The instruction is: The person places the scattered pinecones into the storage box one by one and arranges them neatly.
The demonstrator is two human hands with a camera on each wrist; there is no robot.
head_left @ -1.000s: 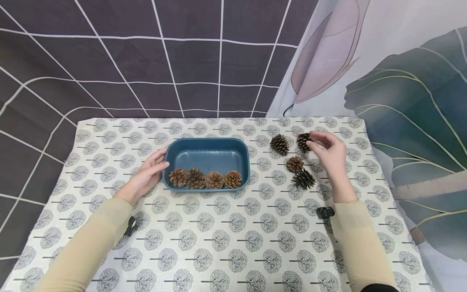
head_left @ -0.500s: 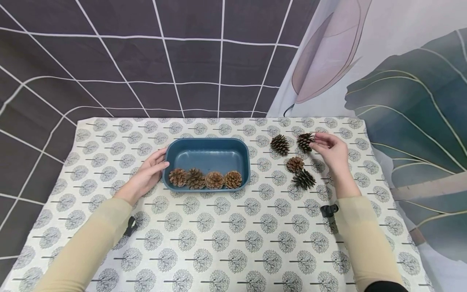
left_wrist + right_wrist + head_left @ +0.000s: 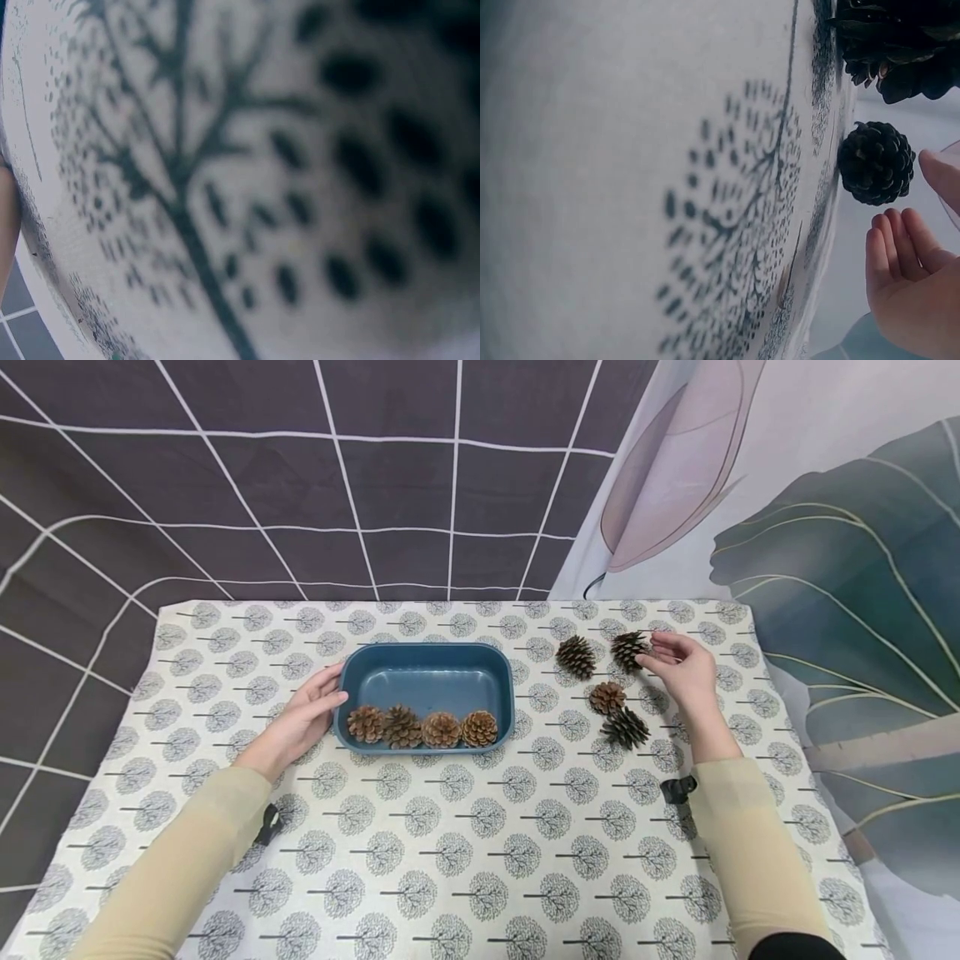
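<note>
My left hand (image 3: 306,708) rests against the left end of a blue rectangular tray (image 3: 427,645), thumb on its rim and the other fingers along its outer wall. Several brown pine cones (image 3: 441,730) sit in a row along the tray's near side. At the right, my right hand (image 3: 684,670) is beside a dark pine cone (image 3: 628,651), thumb and fingers apart. The right wrist view shows this pine cone (image 3: 876,163) standing on the cloth, with a gap to the loosely extended fingers (image 3: 904,244).
Other loose pine cones lie nearby: a dark one (image 3: 575,657) to the left, a small brown one (image 3: 606,697) and a blackish one (image 3: 625,728) nearer the front. A tree-patterned cloth (image 3: 465,852) covers the table. Behind hangs a dark grid-patterned curtain (image 3: 390,485).
My right hand has drawn slightly right, away from the dark pine cone, its fingers loosening. That cone has shifted a little to the right. The left hand and the tray stay put.
</note>
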